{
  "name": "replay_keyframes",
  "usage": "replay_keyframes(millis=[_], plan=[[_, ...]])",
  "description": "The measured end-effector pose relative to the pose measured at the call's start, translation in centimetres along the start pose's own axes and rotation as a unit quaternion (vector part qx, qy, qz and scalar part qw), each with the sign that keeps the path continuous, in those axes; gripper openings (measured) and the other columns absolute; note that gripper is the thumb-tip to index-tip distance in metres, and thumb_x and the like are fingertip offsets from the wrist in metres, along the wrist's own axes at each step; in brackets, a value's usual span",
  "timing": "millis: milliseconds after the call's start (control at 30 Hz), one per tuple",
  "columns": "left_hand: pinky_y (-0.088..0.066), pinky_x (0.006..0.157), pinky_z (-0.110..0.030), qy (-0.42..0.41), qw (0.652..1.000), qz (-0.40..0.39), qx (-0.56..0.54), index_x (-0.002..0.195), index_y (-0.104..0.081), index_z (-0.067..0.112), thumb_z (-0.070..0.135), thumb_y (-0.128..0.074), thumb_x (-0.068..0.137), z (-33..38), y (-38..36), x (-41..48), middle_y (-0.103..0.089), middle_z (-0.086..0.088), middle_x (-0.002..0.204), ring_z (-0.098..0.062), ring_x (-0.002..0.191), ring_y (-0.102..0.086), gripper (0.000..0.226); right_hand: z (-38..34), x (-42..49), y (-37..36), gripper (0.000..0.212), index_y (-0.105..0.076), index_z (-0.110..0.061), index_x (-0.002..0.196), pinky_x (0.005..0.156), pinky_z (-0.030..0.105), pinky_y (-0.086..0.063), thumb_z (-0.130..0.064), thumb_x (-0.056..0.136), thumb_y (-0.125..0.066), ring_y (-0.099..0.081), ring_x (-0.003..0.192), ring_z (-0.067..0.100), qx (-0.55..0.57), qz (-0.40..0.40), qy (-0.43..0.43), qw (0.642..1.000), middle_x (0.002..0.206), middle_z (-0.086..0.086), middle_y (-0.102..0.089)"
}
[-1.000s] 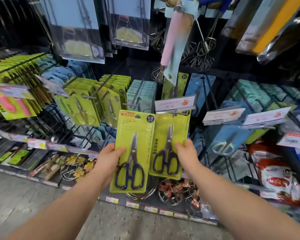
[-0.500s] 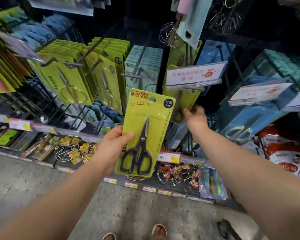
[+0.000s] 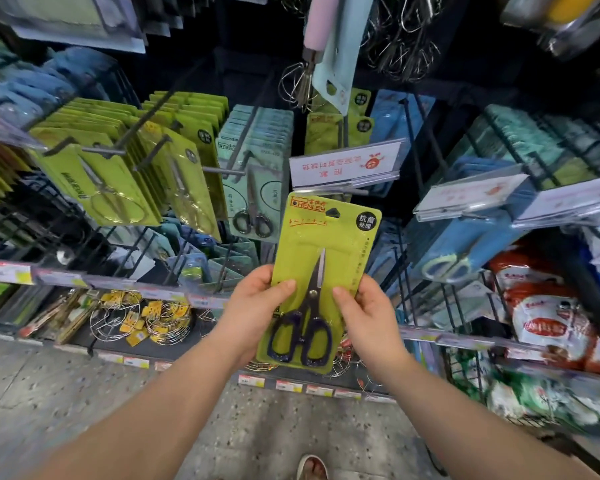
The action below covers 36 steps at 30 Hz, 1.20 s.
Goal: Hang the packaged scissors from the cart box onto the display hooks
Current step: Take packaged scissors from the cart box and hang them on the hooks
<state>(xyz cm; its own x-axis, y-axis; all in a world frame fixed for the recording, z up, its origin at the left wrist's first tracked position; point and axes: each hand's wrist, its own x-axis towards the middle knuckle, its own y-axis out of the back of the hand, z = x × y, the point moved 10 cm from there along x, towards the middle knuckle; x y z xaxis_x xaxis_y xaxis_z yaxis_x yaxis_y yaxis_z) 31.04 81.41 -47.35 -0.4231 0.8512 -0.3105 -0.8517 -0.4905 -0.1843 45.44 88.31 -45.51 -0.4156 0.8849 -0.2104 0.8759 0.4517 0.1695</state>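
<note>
I hold one packaged scissors (image 3: 321, 233), a lime-green card with dark blue-handled scissors, upright in front of the display. My left hand (image 3: 257, 310) grips its left edge and my right hand (image 3: 368, 313) grips its right edge. Its hang hole sits just below the white price tag (image 3: 343, 164) at the tip of a display hook (image 3: 352, 191). Matching green packs (image 3: 338, 131) hang farther back on that hook. The cart box is out of view.
Rows of green scissor packs (image 3: 111, 181) and teal ones (image 3: 253, 188) hang on hooks to the left; blue packs (image 3: 465, 244) hang right. Whisks (image 3: 298, 81) dangle above. Wire coils (image 3: 146, 317) lie on the low shelf. Red bags (image 3: 548, 320) sit at right.
My right hand let go of the pack on the hook and came back to the remaining pack, which both hands now hold below the price tag. The view tilted downward.
</note>
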Motion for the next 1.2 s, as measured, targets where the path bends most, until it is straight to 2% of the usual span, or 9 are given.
replay_keyframes(millis=[167,367,467,667,833,933,1000,1100,1200], plan=[[-0.049,0.092,-0.047,0.014,1.0,0.018,-0.012,0.092,-0.067,0.017,0.023,-0.054,0.091,0.5,-1.1,0.5,-0.073,-0.004,0.092,-0.025,0.093,-0.066,0.014,-0.5,1.0,1.4,0.014,-0.055,-0.012,0.096,0.082,0.058,-0.049,-0.024,0.092,-0.052,-0.057,0.084,0.044,-0.025,0.023,-0.002,0.999,0.101,0.028,-0.059],[-0.045,0.097,-0.056,0.01,0.999,0.043,-0.01,0.087,-0.068,0.019,0.024,-0.056,0.091,0.5,-1.0,0.7,-0.072,-0.008,0.092,-0.03,0.093,-0.065,0.014,-0.7,1.2,1.6,0.018,-0.054,-0.009,0.096,0.081,0.058,-0.049,-0.025,0.092,-0.053,-0.055,0.094,0.046,-0.032,0.032,0.008,0.999,0.101,0.028,-0.059],[-0.045,0.097,-0.055,0.012,0.998,0.054,-0.015,0.088,-0.069,0.021,0.025,-0.056,0.091,0.5,-1.0,0.9,-0.072,-0.008,0.095,-0.03,0.097,-0.065,0.014,-1.2,1.4,1.7,0.012,-0.055,-0.012,0.094,0.08,0.056,-0.049,-0.023,0.092,-0.053,-0.055,0.093,0.045,-0.025,0.037,0.021,0.999,0.1,0.027,-0.06],[-0.049,0.092,-0.049,0.01,0.997,0.071,-0.002,0.094,-0.064,0.019,0.028,-0.055,0.092,0.9,-1.1,2.3,-0.072,-0.006,0.095,-0.024,0.091,-0.066,0.013,-1.5,2.8,1.6,0.029,-0.051,0.002,0.101,0.076,0.051,-0.049,-0.026,0.092,-0.051,-0.055,0.077,0.039,-0.067,0.036,0.031,0.997,0.094,0.03,-0.058],[-0.044,0.1,-0.048,-0.014,0.992,0.101,0.077,0.116,-0.053,0.014,0.032,-0.053,0.093,2.2,-1.0,5.0,-0.062,-0.01,0.117,-0.027,0.11,-0.058,0.03,-1.3,6.3,2.1,0.018,-0.05,-0.009,0.096,0.054,0.024,-0.033,-0.027,0.092,-0.053,-0.043,0.059,0.01,-0.086,0.049,0.022,0.995,0.067,-0.004,-0.046],[-0.05,0.083,-0.035,-0.028,0.985,0.115,0.124,0.115,-0.055,0.011,0.033,-0.052,0.093,2.9,-0.8,7.0,-0.064,-0.003,0.101,-0.022,0.095,-0.06,0.031,-1.1,8.5,2.1,0.01,-0.049,-0.019,0.09,0.054,0.02,-0.033,-0.028,0.093,-0.052,-0.045,0.062,0.005,-0.083,0.037,0.009,0.996,0.07,-0.009,-0.048],[-0.042,0.068,-0.025,-0.039,0.977,0.124,0.171,0.114,-0.056,0.011,0.034,-0.052,0.093,3.5,-0.6,8.2,-0.06,0.003,0.091,-0.013,0.08,-0.053,0.032,-1.0,9.8,2.2,0.014,-0.047,-0.022,0.083,0.054,0.02,-0.031,-0.032,0.093,-0.051,-0.044,0.064,0.004,-0.097,0.029,-0.004,0.995,0.071,-0.01,-0.046],[-0.036,0.084,-0.024,-0.044,0.966,0.13,0.22,0.125,-0.053,0.012,0.035,-0.053,0.093,3.9,-0.4,9.5,-0.055,0.005,0.108,-0.012,0.095,-0.05,0.04,-1.0,11.5,2.6,0.02,-0.053,-0.017,0.099,0.065,0.025,-0.036,-0.036,0.092,-0.051,-0.05,0.078,0.011,-0.141,0.033,-0.015,0.989,0.086,-0.008,-0.054],[-0.035,0.086,-0.025,-0.048,0.96,0.13,0.242,0.127,-0.053,0.011,0.032,-0.053,0.093,4.4,-0.3,10.3,-0.059,-0.003,0.122,-0.014,0.1,-0.05,0.04,-1.3,12.3,2.7,0.033,-0.056,-0.016,0.116,0.077,0.025,-0.036,-0.037,0.091,-0.053,-0.054,0.096,0.02,-0.173,0.033,-0.012,0.984,0.11,0.003,-0.059]])
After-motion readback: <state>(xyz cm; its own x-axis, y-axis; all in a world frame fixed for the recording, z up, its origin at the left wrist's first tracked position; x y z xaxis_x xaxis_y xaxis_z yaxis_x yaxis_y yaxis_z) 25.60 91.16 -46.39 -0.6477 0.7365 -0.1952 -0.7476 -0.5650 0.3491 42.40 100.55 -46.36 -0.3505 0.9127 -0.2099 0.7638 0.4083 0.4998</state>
